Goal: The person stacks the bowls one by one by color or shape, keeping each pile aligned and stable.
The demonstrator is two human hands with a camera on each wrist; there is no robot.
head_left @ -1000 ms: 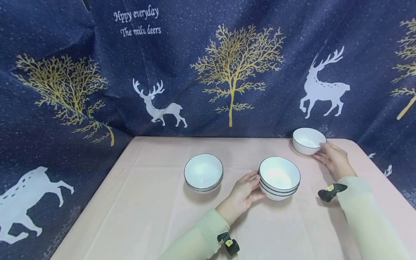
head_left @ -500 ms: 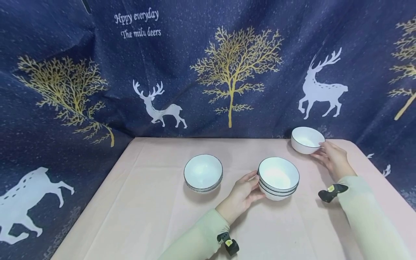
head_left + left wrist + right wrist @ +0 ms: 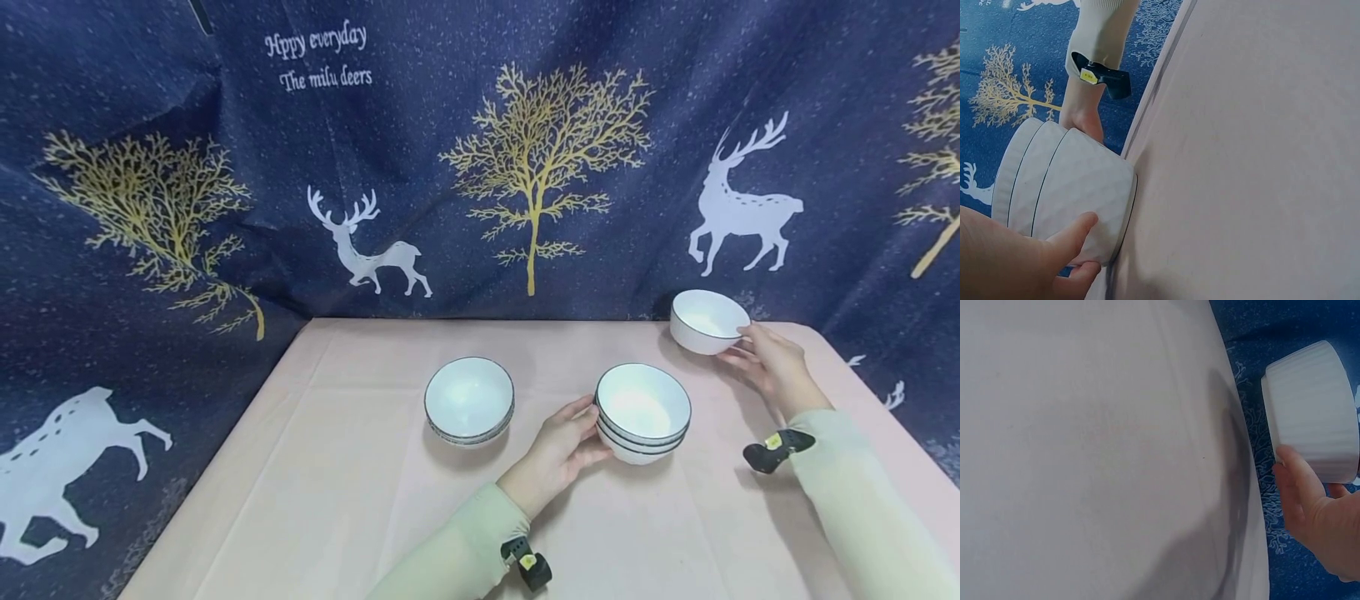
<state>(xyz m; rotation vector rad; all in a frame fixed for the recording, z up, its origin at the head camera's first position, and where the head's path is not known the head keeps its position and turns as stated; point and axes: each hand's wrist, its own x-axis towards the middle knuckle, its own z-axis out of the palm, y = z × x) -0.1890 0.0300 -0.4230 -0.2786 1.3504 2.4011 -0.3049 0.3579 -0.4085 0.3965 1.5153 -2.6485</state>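
My left hand (image 3: 558, 454) grips the left side of a stack of white bowls (image 3: 645, 408) with dark rims, thumb near the top rim. Three rims show in the left wrist view, where the lowest bowl (image 3: 1094, 194) has a dimpled outside. At the back right, my right hand (image 3: 772, 367) pinches a single white bowl (image 3: 707, 325) by its right side, thumb at the rim and fingers beneath. In the right wrist view this bowl (image 3: 1313, 412) has a ribbed wall and its base appears lifted off the table. Whether the left stack touches the table, I cannot tell.
Another stack of dark-rimmed white bowls (image 3: 469, 400) stands left of my left hand. A pale pink cloth covers the table (image 3: 322, 483). Behind its back edge hangs a dark blue curtain (image 3: 600, 275) printed with deer and trees.
The single bowl in my right hand has risen very slightly, and the right wrist has shifted a little to the right. My left hand and its stack have hardly moved.
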